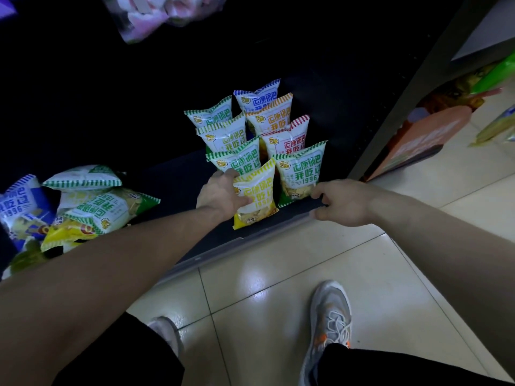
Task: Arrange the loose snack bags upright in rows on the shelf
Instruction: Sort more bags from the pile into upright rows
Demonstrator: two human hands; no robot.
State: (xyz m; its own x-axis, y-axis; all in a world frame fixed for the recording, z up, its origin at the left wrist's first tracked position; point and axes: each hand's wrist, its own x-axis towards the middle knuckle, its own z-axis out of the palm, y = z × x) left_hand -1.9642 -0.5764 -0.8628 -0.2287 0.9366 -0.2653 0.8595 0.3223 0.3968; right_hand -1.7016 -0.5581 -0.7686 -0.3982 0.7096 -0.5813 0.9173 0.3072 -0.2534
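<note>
Several snack bags stand upright in two rows on a dark bottom shelf. A yellow bag stands at the front of the left row, gripped on its left side by my left hand. Behind it stand green bags. The right row has a green bag in front, then a red bag, an orange one and a blue one. My right hand rests loosely curled at the shelf edge, just right of the front green bag, holding nothing. Loose bags lie heaped at the left.
A bag of pink sweets hangs above. A dark shelf upright stands to the right, with an orange display and other packets beyond. Tiled floor and my grey shoes are below.
</note>
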